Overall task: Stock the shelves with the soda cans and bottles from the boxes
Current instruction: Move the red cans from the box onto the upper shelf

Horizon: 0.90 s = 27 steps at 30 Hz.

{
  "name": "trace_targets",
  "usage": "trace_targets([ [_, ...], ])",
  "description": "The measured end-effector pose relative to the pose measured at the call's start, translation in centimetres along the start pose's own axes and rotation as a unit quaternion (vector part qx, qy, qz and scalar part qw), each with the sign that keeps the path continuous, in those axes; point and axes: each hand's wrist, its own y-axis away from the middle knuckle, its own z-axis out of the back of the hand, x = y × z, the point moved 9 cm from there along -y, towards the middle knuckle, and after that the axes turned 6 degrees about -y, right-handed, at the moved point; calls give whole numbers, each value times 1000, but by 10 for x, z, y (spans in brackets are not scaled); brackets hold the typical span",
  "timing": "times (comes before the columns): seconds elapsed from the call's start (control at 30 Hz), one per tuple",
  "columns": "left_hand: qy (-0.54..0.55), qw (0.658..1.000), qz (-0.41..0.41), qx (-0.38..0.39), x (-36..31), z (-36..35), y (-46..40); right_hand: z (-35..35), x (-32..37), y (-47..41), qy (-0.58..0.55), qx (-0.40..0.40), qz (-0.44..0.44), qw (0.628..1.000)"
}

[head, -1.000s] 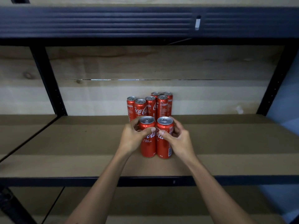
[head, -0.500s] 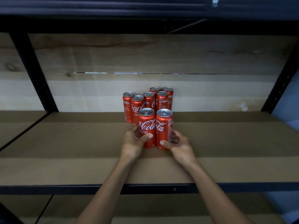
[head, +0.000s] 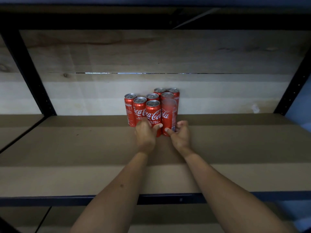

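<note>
Several slim red Coca-Cola cans stand clustered at the back of the brown shelf board (head: pixel 84 145), against the wooden back wall. My left hand (head: pixel 145 135) grips the base of the front left can (head: pixel 152 115), thumb across its front. My right hand (head: pixel 180 134) grips the base of the front right can (head: pixel 168 115), which looks motion-blurred at its top. Both front cans stand upright, side by side, right in front of the other cans (head: pixel 139 108).
Black metal uprights (head: pixel 28 71) frame the shelf bay on the left and right (head: pixel 292 86). A dark shelf beam (head: pixel 151 15) hangs overhead. The shelf's front rail (head: pixel 50 200) runs below my forearms; a lower shelf shows beneath it.
Both hands have pushed the two front cans back along the shelf until they meet the cluster. My grips have slid from the cans' tops down to their bases.
</note>
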Motion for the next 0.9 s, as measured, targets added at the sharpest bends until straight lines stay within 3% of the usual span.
trace_targets([
  [0.53,14,999,8,45,27,-16,15,12,7,5,105,-27,-7,994],
  [0.77,-3,997,10,81,34,-7,37,22,10,35,162,14,0,987],
  [0.9,-14,991,0,134,37,-6,59,25,10,68,221,92,1,971],
])
